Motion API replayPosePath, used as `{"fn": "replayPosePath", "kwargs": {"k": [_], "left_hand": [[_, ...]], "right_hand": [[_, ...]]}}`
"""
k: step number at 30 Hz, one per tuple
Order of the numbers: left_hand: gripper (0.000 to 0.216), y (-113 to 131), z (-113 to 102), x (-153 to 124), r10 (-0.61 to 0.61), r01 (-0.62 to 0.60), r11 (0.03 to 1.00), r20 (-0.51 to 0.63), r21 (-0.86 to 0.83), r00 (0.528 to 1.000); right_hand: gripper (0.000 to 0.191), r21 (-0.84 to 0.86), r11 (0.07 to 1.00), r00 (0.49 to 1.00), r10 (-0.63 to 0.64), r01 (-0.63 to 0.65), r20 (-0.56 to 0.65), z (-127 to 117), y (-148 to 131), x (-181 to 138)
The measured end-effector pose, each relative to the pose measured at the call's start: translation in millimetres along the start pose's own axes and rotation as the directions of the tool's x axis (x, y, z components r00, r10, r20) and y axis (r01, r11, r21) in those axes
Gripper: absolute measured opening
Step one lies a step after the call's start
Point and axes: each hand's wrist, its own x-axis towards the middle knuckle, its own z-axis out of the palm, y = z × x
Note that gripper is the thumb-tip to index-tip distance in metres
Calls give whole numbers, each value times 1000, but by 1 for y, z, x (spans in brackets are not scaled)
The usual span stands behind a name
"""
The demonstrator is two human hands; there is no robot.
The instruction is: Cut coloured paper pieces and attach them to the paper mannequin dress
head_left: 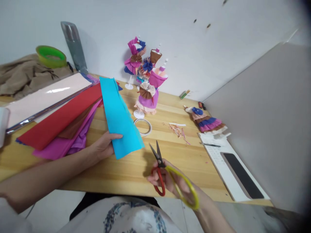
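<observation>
My left hand grips the lower left edge of a folded strip of bright blue crepe paper, thumb on top and fingers underneath. The strip slants away from me over the table. In my right hand is a pair of scissors with one red and one yellow handle. Their blades are slightly parted, point away from me and stand just right of the paper's near end, apart from it. A roll of white double-sided tape lies flat beside the blue paper, partly covered by it.
Red paper, magenta paper and a plastic-wrapped pale pink pack lie left. Small dress forms in paper dresses stand at the back. Paper scraps, another paper dress and a phone on a white board are right.
</observation>
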Motion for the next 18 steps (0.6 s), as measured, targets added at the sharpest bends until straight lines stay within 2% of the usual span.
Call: {"fn": "replayPosePath", "kwargs": {"k": [2,8,13,18], "left_hand": [[77,0,-1,1,9,-9,1000,19,-5,1000],[76,4,-3,0,-4,4,1000,77,-9,997],[76,5,-1,-2,-3,4,1000,51,-24,999],[74,5,1,-3,-31,31,1000,55,-4,998]], "right_hand": [[81,29,1000,1000,11,-11,15,4,-5,3],[78,-85,996,996,-20,27,83,16,-11,11],[74,-91,996,999,-14,18,49,29,-9,18],[68,-72,994,997,-81,82,20,35,-8,24]]}}
